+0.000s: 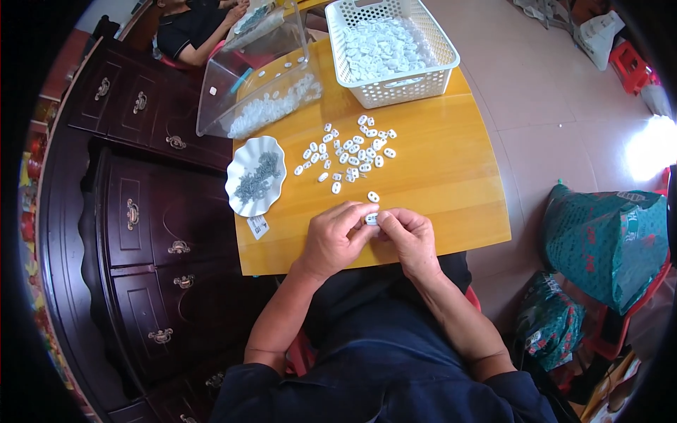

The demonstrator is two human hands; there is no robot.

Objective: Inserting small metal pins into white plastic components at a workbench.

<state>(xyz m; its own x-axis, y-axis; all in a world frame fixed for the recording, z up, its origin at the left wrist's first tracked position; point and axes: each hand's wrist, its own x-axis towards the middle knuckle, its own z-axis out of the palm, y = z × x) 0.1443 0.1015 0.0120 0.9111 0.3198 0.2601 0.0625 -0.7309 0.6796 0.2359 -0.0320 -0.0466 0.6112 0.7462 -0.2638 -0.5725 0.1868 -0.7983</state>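
Over the table's near edge, my left hand (pixel 337 238) and my right hand (pixel 410 240) meet, both pinching one small white oval plastic piece (pixel 371 219) between thumbs and fingers. Dark spots show on its face; the fingertips cover its ends. Just beyond it lies a similar white oval piece with two dark spots (pixel 373 197), touched by neither hand. Farther off, several such pieces (pixel 354 149) are scattered loosely on the table. To the left, a white scalloped dish (pixel 240 205) holds a heap of small grey metal parts, probably screws, too small to tell surely.
A white perforated basket (pixel 396 93) full of white pieces stands at the wooden table's (pixel 451 176) far side. Left of it, a transparent bin (pixel 218 106) holds translucent pieces. Dark drawers (pixel 151 218) flank the table. Green bags (pixel 606 240) stand right. Another person (pixel 194 35) sits beyond.
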